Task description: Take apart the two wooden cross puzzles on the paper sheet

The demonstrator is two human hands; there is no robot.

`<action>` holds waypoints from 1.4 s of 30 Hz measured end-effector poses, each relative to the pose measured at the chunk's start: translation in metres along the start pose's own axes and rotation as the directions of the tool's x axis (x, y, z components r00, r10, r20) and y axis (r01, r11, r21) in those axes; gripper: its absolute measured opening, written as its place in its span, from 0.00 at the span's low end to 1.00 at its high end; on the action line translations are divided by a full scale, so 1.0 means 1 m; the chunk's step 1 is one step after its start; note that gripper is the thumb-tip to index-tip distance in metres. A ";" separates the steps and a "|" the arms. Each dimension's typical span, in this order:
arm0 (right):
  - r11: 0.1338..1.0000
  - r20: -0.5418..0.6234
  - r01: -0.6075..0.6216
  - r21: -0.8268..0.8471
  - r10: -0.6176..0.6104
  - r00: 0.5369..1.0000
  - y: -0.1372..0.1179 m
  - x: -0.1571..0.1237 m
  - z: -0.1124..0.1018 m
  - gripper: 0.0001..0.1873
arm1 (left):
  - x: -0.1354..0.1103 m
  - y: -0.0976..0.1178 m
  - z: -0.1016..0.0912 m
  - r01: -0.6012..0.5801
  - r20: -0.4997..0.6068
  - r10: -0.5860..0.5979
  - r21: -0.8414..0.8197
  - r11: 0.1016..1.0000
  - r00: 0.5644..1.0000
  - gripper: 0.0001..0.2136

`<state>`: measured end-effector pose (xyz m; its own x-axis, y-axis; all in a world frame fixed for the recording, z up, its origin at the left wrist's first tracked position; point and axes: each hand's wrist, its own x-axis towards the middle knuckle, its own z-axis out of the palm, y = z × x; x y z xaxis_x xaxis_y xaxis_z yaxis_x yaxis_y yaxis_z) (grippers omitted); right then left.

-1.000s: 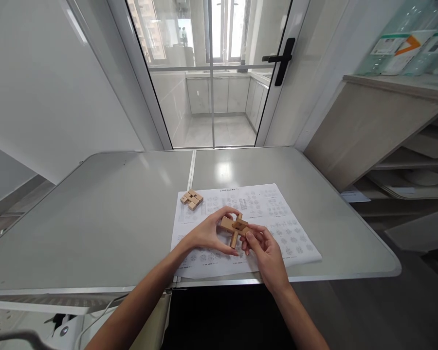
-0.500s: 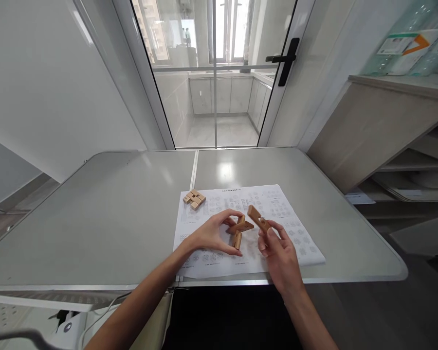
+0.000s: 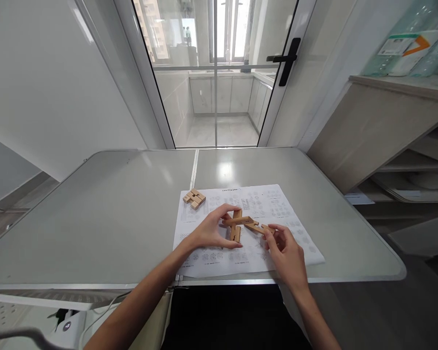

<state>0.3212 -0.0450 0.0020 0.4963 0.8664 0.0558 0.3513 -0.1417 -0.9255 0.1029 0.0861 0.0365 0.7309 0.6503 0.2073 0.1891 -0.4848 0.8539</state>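
Observation:
Between the thumb and fingers of my left hand (image 3: 214, 228) are crossed wooden puzzle pieces (image 3: 235, 228), one upright and one lying across it. My right hand (image 3: 286, 250) pinches the near end of a notched wooden puzzle piece (image 3: 256, 227). Its far end meets the right end of the crosswise piece; whether they touch or only overlap in view I cannot tell. Both hands are over a printed sheet (image 3: 299, 243) with rows of small diagrams. At the sheet's upper left corner rests a small block of light wooden pieces (image 3: 194, 198).
The sheet lies on a grey table (image 3: 95, 218) with a metal edge and a seam. Behind it stands a glass door with a black handle (image 3: 288, 61). A wooden shelf unit (image 3: 387, 126) with plastic bottles (image 3: 405, 53) on top is at the right.
My right hand has lowered its notched piece from a raised tilt to nearly level, up against the crossed pieces. My left hand has turned those pieces slightly.

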 end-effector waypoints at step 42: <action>0.941 0.138 0.337 -0.034 -0.330 0.934 -0.002 -0.007 -0.001 0.12 | -0.002 0.003 0.010 -0.071 0.136 0.067 0.027 0.997 0.988 0.47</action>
<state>0.3179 -0.0512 0.0033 0.2386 0.9218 0.3057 0.5247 0.1425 -0.8393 0.1083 0.0772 0.0340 0.8243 0.5307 0.1971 0.1541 -0.5454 0.8239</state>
